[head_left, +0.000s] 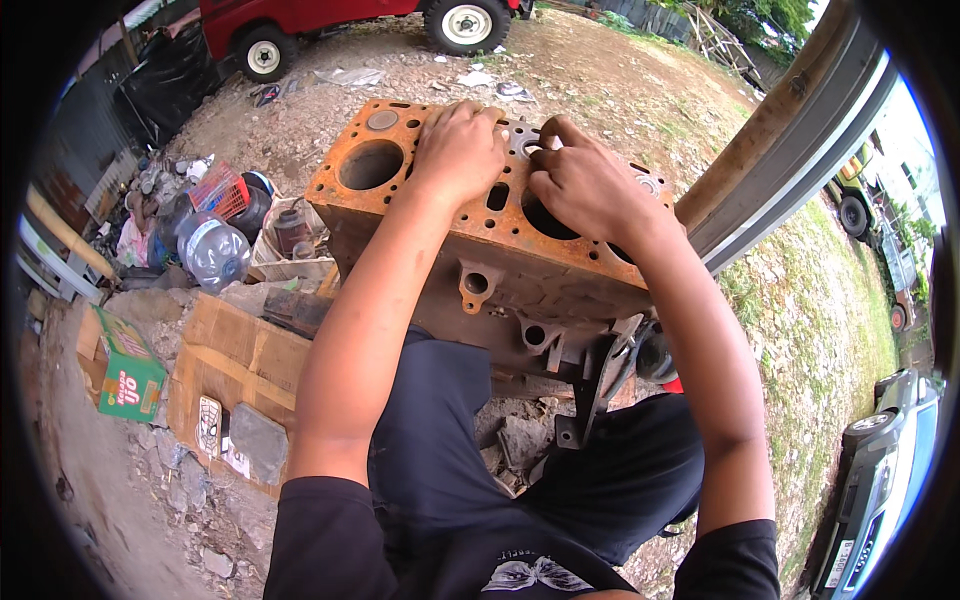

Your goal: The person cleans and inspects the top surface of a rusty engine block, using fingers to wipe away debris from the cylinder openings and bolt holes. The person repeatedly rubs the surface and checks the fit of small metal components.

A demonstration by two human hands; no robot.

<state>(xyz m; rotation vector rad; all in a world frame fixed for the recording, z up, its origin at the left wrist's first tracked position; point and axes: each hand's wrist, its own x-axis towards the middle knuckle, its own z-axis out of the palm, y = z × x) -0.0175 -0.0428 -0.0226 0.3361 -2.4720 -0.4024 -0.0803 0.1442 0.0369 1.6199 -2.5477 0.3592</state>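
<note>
A rusty engine block [430, 222] stands in front of me, its flat top deck orange with rust and cut by large round cylinder bores and small bolt holes. My left hand [462, 155] lies on the far middle of that deck, palm down, its fingers laid out and partly hidden behind the knuckles. To its right, my right hand [597, 190] hangs over another bore with fingers curled together near a paler, bare-metal patch [522, 135] around a hole. Whatever those fingers hold, if anything, is too small or covered to make out.
A wooden and metal post [760, 160] rises close at the right. Left lie flattened cardboard [235, 355], a green box [130, 370], a large plastic bottle [213, 250] and a red crate [218, 190]. Vehicles stand around: a red one [340, 22] behind, a grey car [885, 470] at right.
</note>
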